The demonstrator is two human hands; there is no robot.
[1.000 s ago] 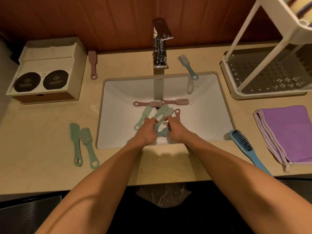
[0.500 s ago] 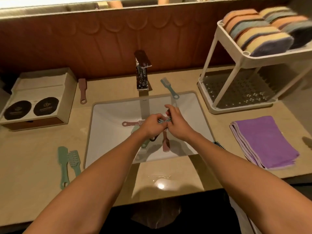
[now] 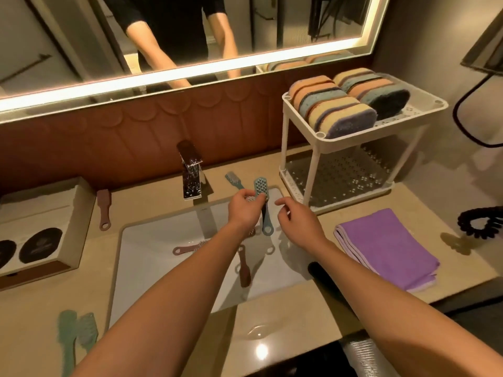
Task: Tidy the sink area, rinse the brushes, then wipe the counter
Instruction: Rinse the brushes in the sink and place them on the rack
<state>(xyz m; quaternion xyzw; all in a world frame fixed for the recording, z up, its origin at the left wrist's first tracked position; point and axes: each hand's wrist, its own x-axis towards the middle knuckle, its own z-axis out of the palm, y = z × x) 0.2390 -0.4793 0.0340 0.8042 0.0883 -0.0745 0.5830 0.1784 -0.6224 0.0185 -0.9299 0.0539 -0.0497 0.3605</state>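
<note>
Since the earlier frame the left hand (image 3: 245,212) and right hand (image 3: 298,223) have risen from the sink (image 3: 152,257) toward its 12 o'clock rim and separated. The left hand grasps a blue brush (image 3: 260,186) at the neck, with the head above the fingertips and the handle hanging below the palm. The right hand is released, its fingers loosely curled and empty, at 3 o'clock of the brush and not touching it.

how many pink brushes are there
3: one pink brush on the counter left of the faucet, two more in the sink, one mid-basin, one nearer the front. The left hand grips a blue brush and may hide others.
</note>
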